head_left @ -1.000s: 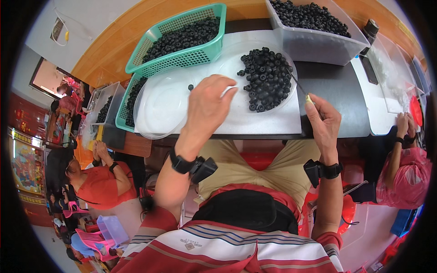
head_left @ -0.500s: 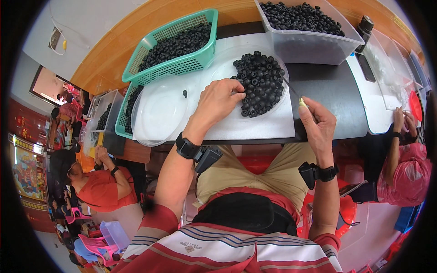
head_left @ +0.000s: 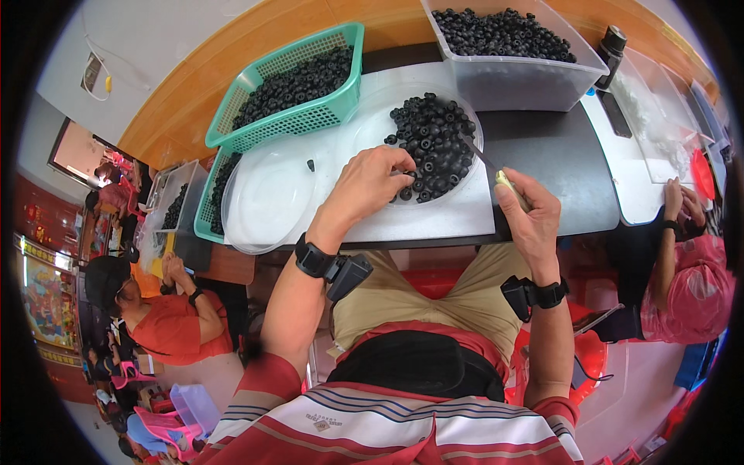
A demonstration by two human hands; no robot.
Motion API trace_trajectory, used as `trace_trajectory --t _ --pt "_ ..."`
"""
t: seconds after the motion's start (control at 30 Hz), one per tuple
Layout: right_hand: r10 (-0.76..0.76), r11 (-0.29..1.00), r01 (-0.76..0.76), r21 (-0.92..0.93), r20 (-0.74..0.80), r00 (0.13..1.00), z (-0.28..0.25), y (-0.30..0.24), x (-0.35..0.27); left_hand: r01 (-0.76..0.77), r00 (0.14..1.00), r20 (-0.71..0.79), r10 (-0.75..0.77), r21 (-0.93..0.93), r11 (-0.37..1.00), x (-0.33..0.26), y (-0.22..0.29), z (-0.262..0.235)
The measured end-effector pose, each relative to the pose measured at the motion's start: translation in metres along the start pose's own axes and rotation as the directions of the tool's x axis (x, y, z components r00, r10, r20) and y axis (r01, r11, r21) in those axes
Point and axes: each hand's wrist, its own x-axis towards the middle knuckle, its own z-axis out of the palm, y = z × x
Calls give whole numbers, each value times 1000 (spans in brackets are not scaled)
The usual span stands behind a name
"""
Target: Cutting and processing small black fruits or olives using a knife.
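Observation:
A heap of small black round parts with holes point(head_left: 434, 139) lies in a shallow clear round tray point(head_left: 364, 124) on a white board. At the heap's near left edge, my left hand point(head_left: 366, 184) is closed in a pinch; whatever sits between its fingertips is hidden. My right hand point(head_left: 533, 215) grips the yellowish handle of a thin knife point(head_left: 482, 155). Its dark blade points up and left, the tip at the heap's right side. One loose black piece point(head_left: 311, 165) rests left of my left hand, near another clear round tray point(head_left: 263, 198).
Green baskets point(head_left: 341, 108) of black parts stand at the back left, and a translucent bin point(head_left: 519, 85) of them at the back right. A phone point(head_left: 614, 115) and a dark bottle point(head_left: 612, 53) are farther right. People sit at left point(head_left: 174, 318) and right point(head_left: 690, 291).
My right hand has shifted slightly left and down, and the knife tip now lies farther into the heap's right side. My left hand stays pinched at the heap's edge. The view has shifted a little.

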Motion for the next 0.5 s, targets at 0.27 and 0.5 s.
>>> trace_trajectory --t 0.27,0.5 --pt "-12 1000 12 -12 11 1000 0 -7 -2 39 999 -28 -46 -213 976 -8 8 -1" --pt "-23 999 23 45 -4 1000 -2 -3 -1 -17 997 -66 -39 -679 734 -17 7 0"
